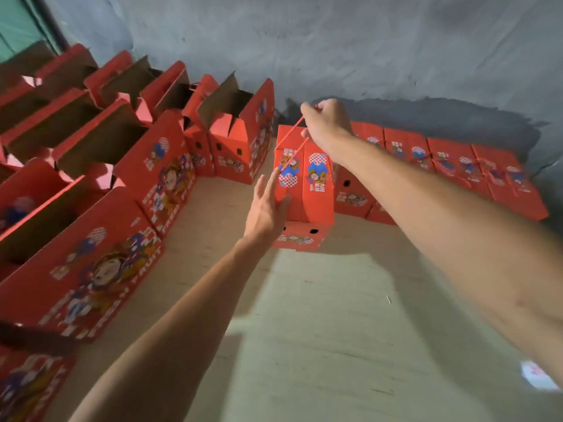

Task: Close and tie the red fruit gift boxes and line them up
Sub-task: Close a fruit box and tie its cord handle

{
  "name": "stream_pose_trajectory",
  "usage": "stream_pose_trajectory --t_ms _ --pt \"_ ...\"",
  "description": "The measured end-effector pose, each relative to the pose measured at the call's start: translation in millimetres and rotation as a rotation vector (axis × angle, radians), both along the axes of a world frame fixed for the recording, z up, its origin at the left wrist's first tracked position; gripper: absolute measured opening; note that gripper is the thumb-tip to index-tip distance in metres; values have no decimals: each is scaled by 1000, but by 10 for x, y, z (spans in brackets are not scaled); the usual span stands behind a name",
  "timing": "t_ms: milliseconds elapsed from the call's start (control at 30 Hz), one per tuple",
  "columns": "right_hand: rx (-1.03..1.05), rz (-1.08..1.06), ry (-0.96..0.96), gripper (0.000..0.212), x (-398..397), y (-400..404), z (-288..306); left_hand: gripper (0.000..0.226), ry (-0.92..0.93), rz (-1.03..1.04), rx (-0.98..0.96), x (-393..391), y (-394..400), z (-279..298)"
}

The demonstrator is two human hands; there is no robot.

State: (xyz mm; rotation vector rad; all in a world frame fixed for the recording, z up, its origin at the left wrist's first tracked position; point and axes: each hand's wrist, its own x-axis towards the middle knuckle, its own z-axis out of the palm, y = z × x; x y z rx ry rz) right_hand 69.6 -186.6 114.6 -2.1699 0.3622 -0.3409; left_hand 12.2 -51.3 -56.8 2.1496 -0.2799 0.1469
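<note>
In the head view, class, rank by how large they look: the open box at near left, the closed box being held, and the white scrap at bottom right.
1. Open box, though nearness to the camera inflates it; the boxes may match.
2. Closed box, hung by its red cord from the right hand.
3. White scrap, partly cut off.

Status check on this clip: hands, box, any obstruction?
Right hand grips red cord. Left hand open, flat against closed box. Closed row on right, open boxes on left. Nothing blocking.
</note>
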Motion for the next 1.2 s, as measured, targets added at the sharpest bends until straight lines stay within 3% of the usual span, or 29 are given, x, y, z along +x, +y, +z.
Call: stream_pose_trajectory --t_ms 333,467,633,833,1000,1200 --pt "-126 -121 25 27 1566 -686 -292 62 206 3 159 1810 -746 -129" --pt "-130 -104 72 32 1839 -898 -393 62 314 19 167 2164 -1106 -210" --pt "-131 -84 191 33 1954 -1092 -661 52 311 28 217 2355 -1184 -335" --pt "-298 -64 205 12 1646 -1118 -697 42 282 -23 347 2147 -1177 -7" --pt "-212 -39 113 24 930 -1040 -457 35 171 -21 156 1505 -1269 683" --pt "-9 -83 -60 18 -453 -953 -46 29 40 -104 -41 349 -1153 1380"
